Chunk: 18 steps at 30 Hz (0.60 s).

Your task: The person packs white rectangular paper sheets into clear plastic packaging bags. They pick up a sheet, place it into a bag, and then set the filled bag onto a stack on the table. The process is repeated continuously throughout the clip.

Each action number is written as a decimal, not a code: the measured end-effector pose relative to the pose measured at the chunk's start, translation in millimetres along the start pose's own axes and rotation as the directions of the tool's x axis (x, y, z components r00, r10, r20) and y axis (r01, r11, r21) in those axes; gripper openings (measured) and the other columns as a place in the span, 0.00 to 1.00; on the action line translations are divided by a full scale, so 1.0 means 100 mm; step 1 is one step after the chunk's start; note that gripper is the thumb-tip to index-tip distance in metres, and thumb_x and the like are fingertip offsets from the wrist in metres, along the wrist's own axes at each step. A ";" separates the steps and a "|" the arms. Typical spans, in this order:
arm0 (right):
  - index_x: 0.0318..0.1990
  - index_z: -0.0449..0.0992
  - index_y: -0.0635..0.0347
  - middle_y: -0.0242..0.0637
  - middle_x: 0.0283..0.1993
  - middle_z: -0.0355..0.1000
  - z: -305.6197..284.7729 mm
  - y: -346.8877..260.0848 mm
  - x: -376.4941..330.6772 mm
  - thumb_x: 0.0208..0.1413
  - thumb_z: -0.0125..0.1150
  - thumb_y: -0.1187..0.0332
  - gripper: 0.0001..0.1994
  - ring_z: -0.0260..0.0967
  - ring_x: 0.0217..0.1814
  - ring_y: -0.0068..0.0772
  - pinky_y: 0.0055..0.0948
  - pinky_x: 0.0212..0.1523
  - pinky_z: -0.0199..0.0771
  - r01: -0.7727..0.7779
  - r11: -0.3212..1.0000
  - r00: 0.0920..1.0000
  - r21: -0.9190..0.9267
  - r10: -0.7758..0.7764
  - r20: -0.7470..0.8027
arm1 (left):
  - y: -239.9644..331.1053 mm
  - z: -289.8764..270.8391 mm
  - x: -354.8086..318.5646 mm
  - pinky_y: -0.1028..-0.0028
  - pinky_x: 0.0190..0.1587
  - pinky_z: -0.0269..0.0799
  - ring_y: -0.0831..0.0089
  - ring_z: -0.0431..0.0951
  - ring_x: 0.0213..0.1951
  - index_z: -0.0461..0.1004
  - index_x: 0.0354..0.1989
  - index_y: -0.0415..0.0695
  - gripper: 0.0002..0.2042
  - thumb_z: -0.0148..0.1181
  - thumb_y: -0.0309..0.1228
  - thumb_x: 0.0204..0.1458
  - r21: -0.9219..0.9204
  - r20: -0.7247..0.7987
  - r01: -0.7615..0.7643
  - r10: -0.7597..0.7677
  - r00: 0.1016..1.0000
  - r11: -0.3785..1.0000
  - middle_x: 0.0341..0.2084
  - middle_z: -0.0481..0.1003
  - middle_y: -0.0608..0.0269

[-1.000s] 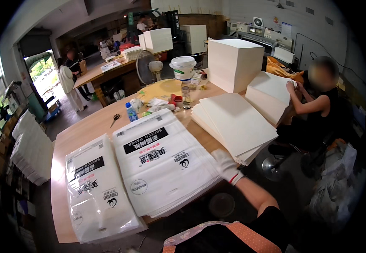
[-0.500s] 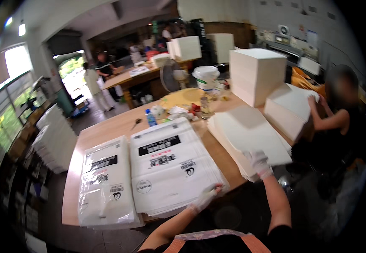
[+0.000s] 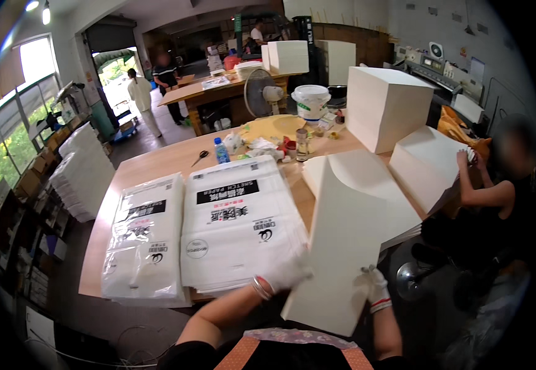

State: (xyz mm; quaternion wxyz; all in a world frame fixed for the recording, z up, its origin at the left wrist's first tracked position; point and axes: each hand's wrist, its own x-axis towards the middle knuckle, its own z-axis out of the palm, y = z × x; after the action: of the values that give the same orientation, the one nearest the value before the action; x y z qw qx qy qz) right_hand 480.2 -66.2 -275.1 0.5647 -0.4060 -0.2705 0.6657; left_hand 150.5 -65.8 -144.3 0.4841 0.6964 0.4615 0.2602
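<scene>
A batch of large white paper sheets (image 3: 336, 271) is drawn toward me over the table's front edge, its far end bending up from the paper pile (image 3: 397, 213). My right hand (image 3: 377, 288), in a white glove with a red-striped cuff, grips the right edge of these sheets. My left hand (image 3: 283, 271), gloved too, is beside their left edge, above the near corner of a stack of printed white plastic bags (image 3: 243, 246). Its fingers are smeared by motion. Left of that stack lies a clear-wrapped printed package (image 3: 141, 240).
On the wooden table (image 3: 163, 157) are scissors (image 3: 201, 158), a blue-labelled bottle (image 3: 221, 151), a glass jar (image 3: 302, 145) and a white bucket (image 3: 310, 105). Tall paper stacks (image 3: 385, 111) stand at the back right. A seated co-worker (image 3: 496, 179) handles paper at the right.
My right hand has pulled sheets from the pile toward me and down past the table edge. My left hand has risen from the bag stack's corner toward the sheets. The view has shifted slightly.
</scene>
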 end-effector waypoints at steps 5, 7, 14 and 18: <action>0.47 0.70 0.68 0.39 0.44 0.71 0.87 0.35 -0.25 0.53 0.61 0.62 0.20 0.68 0.44 0.27 0.28 0.44 0.70 0.287 0.853 0.938 -0.436 -0.342 -0.050 | 0.16 1.04 -0.05 0.55 0.63 0.44 0.49 0.45 0.63 0.49 0.60 0.31 0.44 0.62 0.46 0.39 0.660 0.179 -0.157 0.049 0.983 0.734 0.61 0.46 0.43; 0.43 0.72 0.70 0.37 0.36 0.75 0.85 0.39 -0.22 0.47 0.63 0.74 0.15 0.72 0.34 0.28 0.26 0.36 0.73 0.247 0.853 0.925 -0.459 -0.349 -0.151 | -0.05 0.99 -0.03 0.58 0.62 0.48 0.51 0.49 0.62 0.52 0.59 0.32 0.42 0.63 0.46 0.39 0.585 0.229 -0.280 0.176 0.957 0.761 0.60 0.51 0.45; 0.37 0.74 0.71 0.38 0.30 0.75 1.21 -0.20 -0.69 0.44 0.57 0.79 0.10 0.71 0.29 0.24 0.23 0.30 0.72 0.390 0.595 0.873 -0.703 -0.482 0.077 | -1.28 -0.84 -0.92 0.64 0.38 0.69 0.59 0.73 0.36 0.71 0.38 0.44 0.14 0.61 0.35 0.45 0.680 -0.507 0.194 0.263 0.821 0.707 0.28 0.73 0.55; 0.34 0.74 0.70 0.38 0.26 0.74 1.49 -0.51 -1.00 0.41 0.55 0.79 0.10 0.70 0.26 0.24 0.23 0.28 0.71 0.431 0.543 0.892 -0.721 -0.378 0.248 | -1.72 -1.25 -0.83 0.63 0.41 0.69 0.57 0.73 0.39 0.73 0.37 0.47 0.13 0.58 0.41 0.47 0.517 -0.483 0.306 -0.023 0.875 0.800 0.33 0.74 0.54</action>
State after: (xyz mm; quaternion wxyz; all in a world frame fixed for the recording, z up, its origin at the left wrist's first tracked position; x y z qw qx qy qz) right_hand 384.8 -137.4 -131.9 0.4704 -0.5097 -0.6276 0.3536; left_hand -54.4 -68.1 -245.5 0.1493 0.6853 0.6786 0.2182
